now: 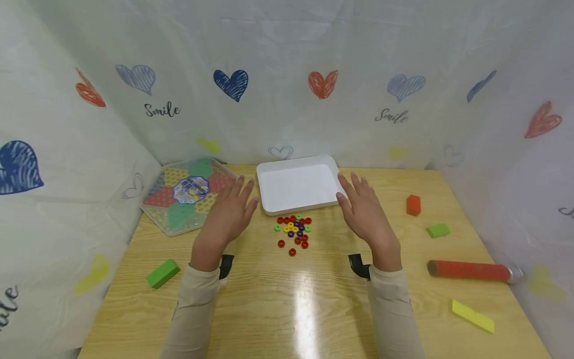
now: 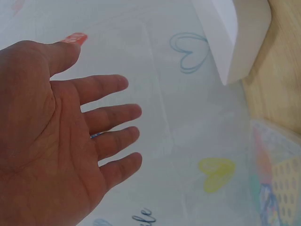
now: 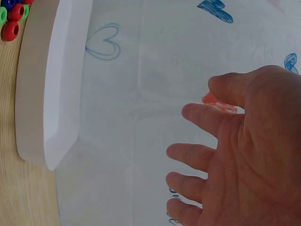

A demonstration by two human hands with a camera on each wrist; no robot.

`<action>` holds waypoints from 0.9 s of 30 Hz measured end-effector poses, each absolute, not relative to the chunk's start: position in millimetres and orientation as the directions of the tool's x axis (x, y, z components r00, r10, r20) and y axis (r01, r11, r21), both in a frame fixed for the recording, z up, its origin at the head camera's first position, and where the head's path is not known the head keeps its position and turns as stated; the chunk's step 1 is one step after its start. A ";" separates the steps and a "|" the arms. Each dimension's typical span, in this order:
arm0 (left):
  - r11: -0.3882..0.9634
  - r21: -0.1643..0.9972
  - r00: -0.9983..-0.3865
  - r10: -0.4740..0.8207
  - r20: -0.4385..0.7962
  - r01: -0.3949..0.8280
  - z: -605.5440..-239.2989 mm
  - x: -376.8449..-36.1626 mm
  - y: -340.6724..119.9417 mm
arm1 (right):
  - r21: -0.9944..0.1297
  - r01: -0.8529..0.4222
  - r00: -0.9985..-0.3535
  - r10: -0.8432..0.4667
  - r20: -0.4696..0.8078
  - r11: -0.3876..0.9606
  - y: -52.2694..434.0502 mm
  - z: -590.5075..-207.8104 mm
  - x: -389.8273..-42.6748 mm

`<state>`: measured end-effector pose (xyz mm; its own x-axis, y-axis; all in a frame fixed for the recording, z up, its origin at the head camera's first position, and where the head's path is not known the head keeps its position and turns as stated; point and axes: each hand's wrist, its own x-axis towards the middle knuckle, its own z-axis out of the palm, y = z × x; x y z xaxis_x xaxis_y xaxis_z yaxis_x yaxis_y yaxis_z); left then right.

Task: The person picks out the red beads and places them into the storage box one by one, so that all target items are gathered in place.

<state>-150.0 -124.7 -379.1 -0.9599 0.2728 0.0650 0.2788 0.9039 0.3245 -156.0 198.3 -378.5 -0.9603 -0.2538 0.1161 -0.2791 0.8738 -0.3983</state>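
Observation:
My left hand (image 1: pixel 227 214) is raised over the table between the Chinese checkers board and the tray, fingers spread and nothing in it. Its bare palm (image 2: pixel 51 136) shows in the left wrist view. Near the tray's right edge, my right hand (image 1: pixel 366 212) is held up the same way, its empty palm (image 3: pixel 254 155) facing the right wrist camera. Between the hands stands a white tray (image 1: pixel 299 187) with a bare floor. Just in front of it lies a loose cluster of small ring beads (image 1: pixel 292 252) in red, yellow, green and purple.
A hexagonal checkers board (image 1: pixel 179 224) lies at the back left, a green block (image 1: pixel 163 273) in front of it. Along the right side are a red block (image 1: pixel 413 205), a light green block (image 1: pixel 438 230), a red tube (image 1: pixel 468 270) and a yellow strip (image 1: pixel 473 316). Printed curtains (image 1: pixel 278 119) surround the table.

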 end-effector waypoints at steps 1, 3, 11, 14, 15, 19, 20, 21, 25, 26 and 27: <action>0.904 0.323 -0.960 0.272 0.066 0.279 -378.9 -149.7 -124.5 | -0.398 -0.277 -0.961 -0.254 0.112 0.874 198.0 -378.7 -155.4; 0.905 0.321 -0.960 0.271 0.067 0.278 -378.7 -148.9 -124.7 | -0.400 -0.275 -0.961 -0.255 0.105 0.874 197.4 -378.9 -154.6; 0.893 0.348 -0.958 0.266 0.103 0.285 -380.8 -147.7 -124.0 | -0.412 -0.282 -0.959 -0.258 0.113 0.867 198.0 -379.5 -151.3; 0.852 0.432 -0.955 0.259 0.143 0.296 -387.7 -152.4 -123.6 | -0.443 -0.296 -0.955 -0.260 0.143 0.846 201.6 -380.9 -149.1; 0.824 0.483 -0.955 0.254 0.152 0.296 -390.4 -154.8 -123.1 | -0.456 -0.299 -0.954 -0.259 0.150 0.838 202.9 -381.5 -148.1; 0.679 0.694 -0.970 0.204 0.134 0.239 -402.6 -166.3 -120.9 | -0.512 -0.311 -0.951 -0.262 0.167 0.801 206.6 -386.1 -145.7; 0.641 0.738 -0.975 0.187 0.116 0.211 -406.3 -169.8 -120.5 | -0.533 -0.312 -0.950 -0.262 0.169 0.787 207.1 -388.1 -145.6; 0.604 0.776 -0.981 0.171 0.094 0.180 -409.8 -173.3 -120.1 | -0.549 -0.313 -0.950 -0.263 0.169 0.775 207.7 -391.1 -145.8; 0.435 0.900 -0.992 0.119 -0.047 0.009 -426.2 -187.5 -119.3 | -0.643 -0.304 -0.950 -0.275 0.147 0.703 209.9 -408.3 -149.1; 0.370 0.929 -0.990 0.116 -0.082 -0.034 -430.4 -191.6 -119.3 | -0.663 -0.296 -0.951 -0.279 0.135 0.688 210.2 -413.7 -150.3; 0.289 0.954 -0.986 0.117 -0.119 -0.081 -434.4 -195.4 -118.9 | -0.682 -0.285 -0.952 -0.283 0.119 0.673 210.4 -419.3 -151.8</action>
<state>-195.4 -118.9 -434.4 -0.9860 0.1168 -0.1194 -0.0813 0.2892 0.9538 -151.8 210.4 -419.3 -0.9517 -0.2831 0.1186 -0.2853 0.6730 -0.6824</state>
